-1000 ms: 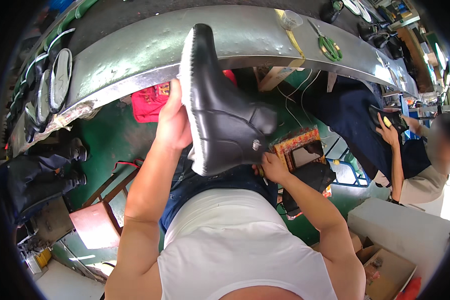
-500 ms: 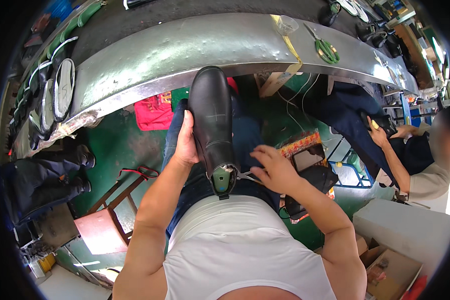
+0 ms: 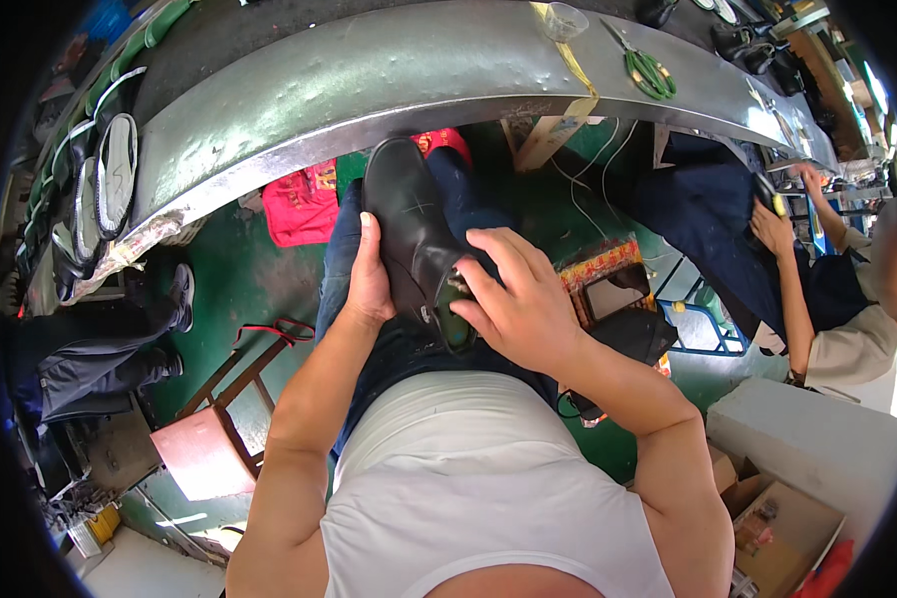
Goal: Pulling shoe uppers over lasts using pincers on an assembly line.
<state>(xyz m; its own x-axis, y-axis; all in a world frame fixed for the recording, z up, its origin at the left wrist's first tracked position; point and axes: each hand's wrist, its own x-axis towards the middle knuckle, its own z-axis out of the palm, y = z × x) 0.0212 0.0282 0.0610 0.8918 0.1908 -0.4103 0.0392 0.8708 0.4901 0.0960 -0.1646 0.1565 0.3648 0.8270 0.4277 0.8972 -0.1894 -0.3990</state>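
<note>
Black boot [image 3: 406,211] noted in our left hand [image 3: 372,284], clasped along its side. Our right hand [image 3: 528,304] touches its opening [image 3: 456,329]; whether it grips, we cannot tell

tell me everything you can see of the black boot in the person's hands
The black boot looks like smooth, slightly glossy leather, with a rounded toe and a faint pale cross marked on its upper. The toe points away from the person, toward the bench; the opening faces back and shows a green insert. The left hand has its grip along the left side, while fingers of the right hand touch the opening's edge, hiding part of it. The sole is out of view.
</note>
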